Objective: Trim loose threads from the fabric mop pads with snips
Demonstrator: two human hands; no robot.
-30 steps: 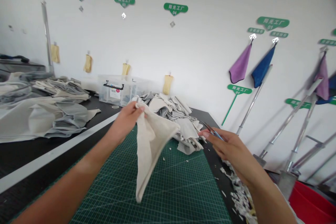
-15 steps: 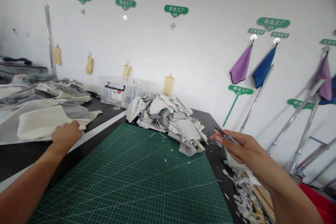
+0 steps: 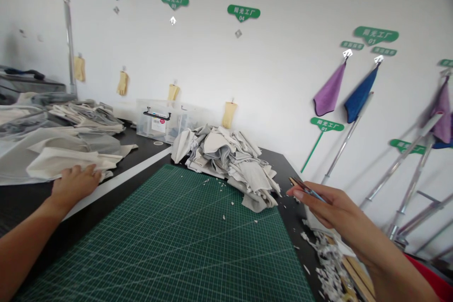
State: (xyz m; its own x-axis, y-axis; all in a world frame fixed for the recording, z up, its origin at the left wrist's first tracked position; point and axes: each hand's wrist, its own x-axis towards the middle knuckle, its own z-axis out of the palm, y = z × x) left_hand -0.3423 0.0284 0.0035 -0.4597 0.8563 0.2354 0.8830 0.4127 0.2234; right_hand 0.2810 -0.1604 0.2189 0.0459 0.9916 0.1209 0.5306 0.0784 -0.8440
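Note:
My left hand (image 3: 75, 183) lies on a folded cream cloth (image 3: 67, 160) that tops a spread of cloths at the left of the black table; its fingers rest flat on the fabric. My right hand (image 3: 327, 205) hovers at the right edge of the green cutting mat (image 3: 177, 245), fingers closed round a small pair of scissors (image 3: 305, 188) whose tips point left. A heap of grey and cream cloth pieces (image 3: 226, 160) sits at the mat's far edge, between both hands.
Cloth trimmings (image 3: 327, 259) litter the table's right edge. A clear plastic box (image 3: 159, 120) stands by the wall behind the heap. More cloth stacks (image 3: 81, 115) lie far left. Mop poles (image 3: 403, 170) lean on the wall at right, above a red bin (image 3: 430, 273).
One second ago my left hand held a cream cloth up over the mat. It carried it left and laid it on the left pile, where it now rests. The right hand stayed nearly still.

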